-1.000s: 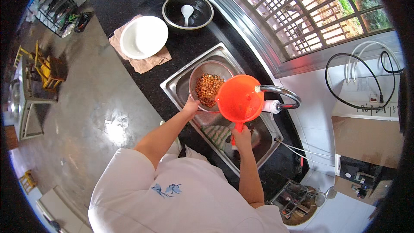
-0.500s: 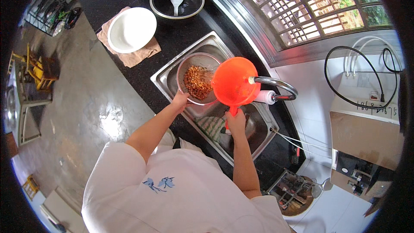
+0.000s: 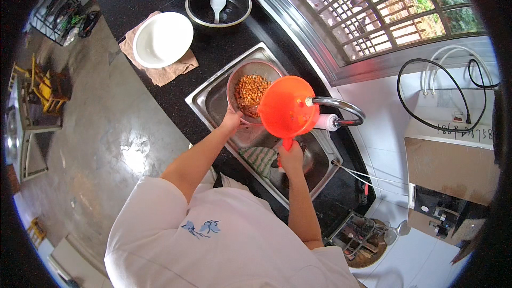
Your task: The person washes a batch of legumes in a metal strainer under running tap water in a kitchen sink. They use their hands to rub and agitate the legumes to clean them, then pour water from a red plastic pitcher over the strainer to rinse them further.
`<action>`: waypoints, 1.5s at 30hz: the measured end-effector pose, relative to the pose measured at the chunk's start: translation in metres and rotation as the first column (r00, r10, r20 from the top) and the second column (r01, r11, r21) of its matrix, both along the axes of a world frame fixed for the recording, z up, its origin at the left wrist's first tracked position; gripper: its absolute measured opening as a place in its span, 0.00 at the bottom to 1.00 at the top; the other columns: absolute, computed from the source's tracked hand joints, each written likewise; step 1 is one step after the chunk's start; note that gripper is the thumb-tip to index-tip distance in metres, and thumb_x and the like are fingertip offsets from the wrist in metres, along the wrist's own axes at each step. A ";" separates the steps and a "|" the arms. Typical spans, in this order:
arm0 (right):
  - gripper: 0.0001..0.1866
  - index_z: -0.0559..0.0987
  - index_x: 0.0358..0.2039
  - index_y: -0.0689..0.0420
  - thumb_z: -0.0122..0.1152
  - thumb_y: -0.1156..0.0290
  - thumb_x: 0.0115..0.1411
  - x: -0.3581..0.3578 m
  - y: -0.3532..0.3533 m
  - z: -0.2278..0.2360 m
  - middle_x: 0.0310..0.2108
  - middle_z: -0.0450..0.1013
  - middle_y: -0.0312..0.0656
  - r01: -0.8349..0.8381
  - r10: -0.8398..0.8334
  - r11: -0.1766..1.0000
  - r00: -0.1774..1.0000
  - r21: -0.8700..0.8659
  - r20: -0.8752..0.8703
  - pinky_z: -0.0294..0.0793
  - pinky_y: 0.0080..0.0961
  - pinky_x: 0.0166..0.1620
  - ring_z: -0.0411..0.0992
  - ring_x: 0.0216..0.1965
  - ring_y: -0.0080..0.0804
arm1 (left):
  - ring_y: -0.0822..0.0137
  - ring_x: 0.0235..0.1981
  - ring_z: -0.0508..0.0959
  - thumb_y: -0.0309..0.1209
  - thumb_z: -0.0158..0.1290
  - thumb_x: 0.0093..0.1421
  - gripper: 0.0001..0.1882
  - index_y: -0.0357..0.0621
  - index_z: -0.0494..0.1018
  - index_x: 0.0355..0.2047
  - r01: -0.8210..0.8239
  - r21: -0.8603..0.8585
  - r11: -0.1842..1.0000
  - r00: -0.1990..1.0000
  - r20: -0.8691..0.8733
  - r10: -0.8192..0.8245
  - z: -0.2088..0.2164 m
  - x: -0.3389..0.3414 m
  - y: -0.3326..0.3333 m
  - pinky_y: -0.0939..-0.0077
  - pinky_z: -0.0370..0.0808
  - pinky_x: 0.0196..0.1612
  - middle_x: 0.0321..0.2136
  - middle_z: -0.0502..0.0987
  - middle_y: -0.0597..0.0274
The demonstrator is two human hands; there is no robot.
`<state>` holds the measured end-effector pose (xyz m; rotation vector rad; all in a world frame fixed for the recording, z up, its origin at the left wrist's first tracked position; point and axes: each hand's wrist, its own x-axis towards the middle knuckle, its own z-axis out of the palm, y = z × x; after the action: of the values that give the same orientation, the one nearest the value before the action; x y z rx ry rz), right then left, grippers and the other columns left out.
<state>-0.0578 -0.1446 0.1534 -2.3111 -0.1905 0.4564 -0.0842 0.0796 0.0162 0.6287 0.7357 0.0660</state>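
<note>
My left hand (image 3: 231, 121) grips the near rim of a round metal bowl (image 3: 234, 77), which is tilted over the left basin of a steel sink (image 3: 200, 97). Loose brown-yellow kernels, perhaps corn or beans, lie in the bowl (image 3: 250, 93). My right hand (image 3: 290, 159) is closed round the handle of an orange-red plastic water dipper (image 3: 282, 109). The dipper sits under the end of a curved faucet (image 3: 346, 108) and covers the bowl's right edge. Below the dipper, a green-and-white striped cloth (image 3: 258, 160) lies on the sink's divider.
A white basin (image 3: 162, 40) rests on a brown towel (image 3: 184, 65) on the black counter. Behind it stands a dark bowl (image 3: 234, 8) with a white spoon (image 3: 217, 5). A barred window (image 3: 373, 10) runs along the wall; a gas burner (image 3: 357, 237) stands at right.
The metal bowl has shifted right and slightly up, its tilt changed, with the kernels gathered higher. The dipper has moved slightly left and down, overlapping the bowl more. Both grips are kept.
</note>
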 end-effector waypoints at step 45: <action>0.21 0.64 0.48 0.52 0.55 0.70 0.53 -0.006 -0.012 -0.037 0.44 0.66 0.49 0.080 0.041 0.875 0.971 -0.478 0.237 0.70 0.47 0.39 0.70 0.39 0.54 | 0.51 0.40 0.77 0.18 0.39 0.55 0.27 0.44 0.51 0.56 -0.098 0.231 0.968 0.989 -0.088 0.121 0.119 -0.101 0.076 0.52 0.79 0.40 0.45 0.70 0.49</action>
<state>-0.0636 -0.1566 0.1161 -2.8644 -0.1854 0.2239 -0.1855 0.1561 0.1352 0.8132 0.8681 0.2237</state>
